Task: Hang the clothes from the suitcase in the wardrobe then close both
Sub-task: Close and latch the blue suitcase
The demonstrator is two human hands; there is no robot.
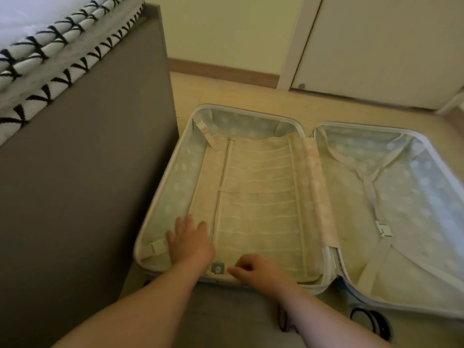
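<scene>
A pale hard-shell suitcase lies open flat on the floor, both halves showing a spotted lining. No clothes show in either half. The left half holds a cream mesh divider panel with a zip down its left side. My left hand rests flat with spread fingers on the near left part of that panel. My right hand is at the panel's near edge, fingers curled and pinched next to a small grey tab; what it pinches is hidden. The right half holds only crossed straps with a buckle.
A grey bed frame with a patterned mattress stands tight against the suitcase's left side. Pale doors stand shut at the back right, beyond a strip of wood floor. A suitcase wheel shows near the bottom right.
</scene>
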